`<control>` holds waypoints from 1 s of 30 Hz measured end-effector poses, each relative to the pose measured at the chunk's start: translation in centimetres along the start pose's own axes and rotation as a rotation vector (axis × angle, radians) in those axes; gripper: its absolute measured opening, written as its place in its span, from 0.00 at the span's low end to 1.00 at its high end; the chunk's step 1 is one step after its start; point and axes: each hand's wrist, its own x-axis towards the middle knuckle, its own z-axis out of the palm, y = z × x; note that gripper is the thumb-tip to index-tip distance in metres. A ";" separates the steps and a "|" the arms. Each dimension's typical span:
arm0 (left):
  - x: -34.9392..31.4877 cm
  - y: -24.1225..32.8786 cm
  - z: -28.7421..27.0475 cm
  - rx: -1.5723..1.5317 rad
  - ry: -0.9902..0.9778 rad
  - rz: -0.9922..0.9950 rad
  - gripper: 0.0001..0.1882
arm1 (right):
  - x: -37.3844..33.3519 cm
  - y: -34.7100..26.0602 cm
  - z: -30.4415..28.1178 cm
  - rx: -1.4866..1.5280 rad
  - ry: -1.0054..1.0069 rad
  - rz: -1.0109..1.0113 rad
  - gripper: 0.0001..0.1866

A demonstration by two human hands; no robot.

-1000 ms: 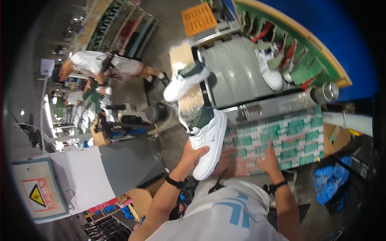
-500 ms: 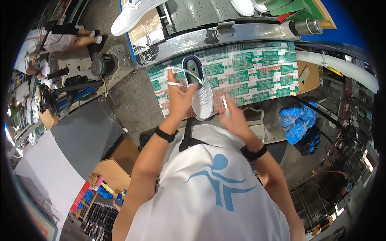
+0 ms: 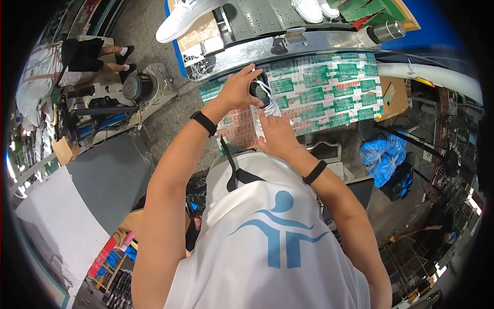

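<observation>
A white lace-up sneaker with a dark lining lies on a bench surface covered in green-and-white printed tape, its toe toward me. My left hand grips it by the left side near the heel, with the thumb at the opening's edge. Over the front of the sneaker, my right hand holds the lacing area and toe, its thumb low on the left side. White laces cross the opening's right edge. The fingers hide much of the toe and heel.
Beyond a metal rail, a grey perforated conveyor carries more white shoes. Blue plastic bags sit at the right. A motor stands at the left, near another person's legs. A grey panel lies nearer on the left.
My left hand has left the laces and moved up to the sneaker's heel side. My right hand has come in from the right onto its front. The white strip it held no longer shows.
</observation>
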 end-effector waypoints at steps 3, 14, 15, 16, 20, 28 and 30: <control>0.0 0.1 0.5 0.124 0.074 -0.017 0.60 | 0.8 -0.9 0.7 0.187 0.046 0.114 0.45; -0.5 0.1 1.1 -0.188 0.010 -0.119 0.70 | -3.6 -0.8 -4.0 0.945 -0.473 0.225 0.46; -0.5 0.3 1.4 -0.204 0.026 -0.108 0.70 | -3.4 0.2 -3.7 0.830 -0.202 0.282 0.46; -0.2 0.5 1.6 -0.205 0.020 -0.107 0.70 | -3.0 1.2 -3.3 0.705 0.064 0.335 0.46; 0.5 -0.3 2.3 -0.139 0.118 -0.045 0.71 | -0.7 3.7 -0.7 0.568 0.123 0.221 0.47; 0.1 -0.1 1.7 -0.236 0.123 -0.099 0.71 | -8.6 1.8 -5.2 0.517 -0.115 0.315 0.46; 0.3 -0.4 1.7 -0.198 0.124 -0.042 0.72 | -6.2 1.8 -4.0 0.577 0.031 0.258 0.46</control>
